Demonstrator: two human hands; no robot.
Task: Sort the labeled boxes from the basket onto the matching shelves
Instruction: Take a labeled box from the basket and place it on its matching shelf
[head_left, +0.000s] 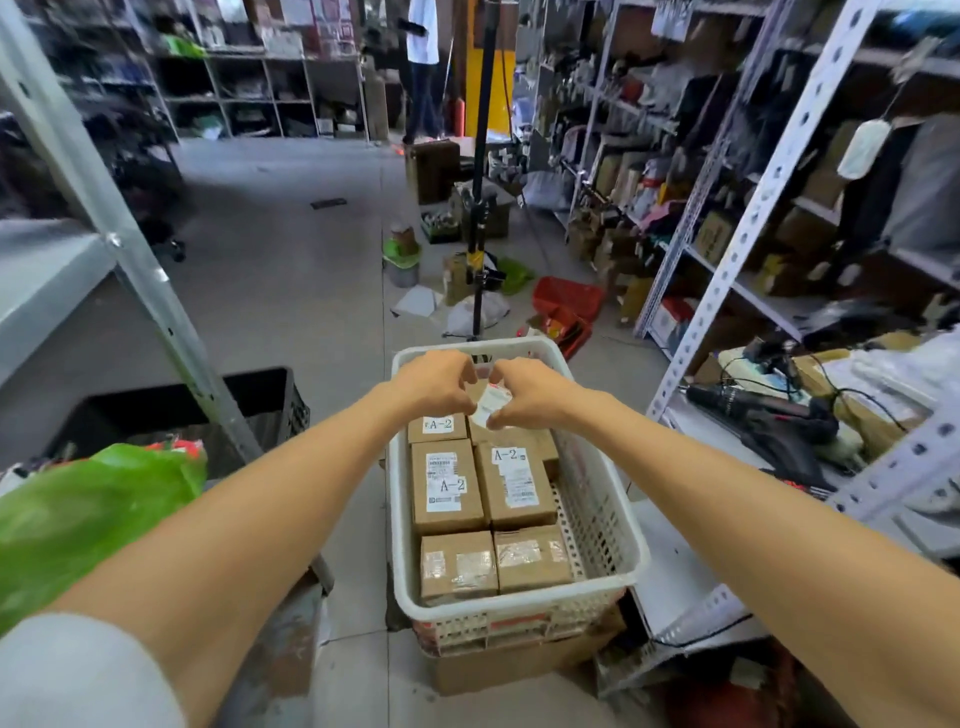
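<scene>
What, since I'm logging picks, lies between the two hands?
A small white-labelled box, gripped by left hand and right hand above the basket's far end; the head view shows it.

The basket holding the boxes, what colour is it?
The basket is white, with perforated walls; the head view shows it best.

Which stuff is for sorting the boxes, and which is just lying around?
For the job: white basket, A-2 boxes, small labelled box in left hand and right hand.
Just lying about: green bag, red basket, black crate, drill.
</scene>
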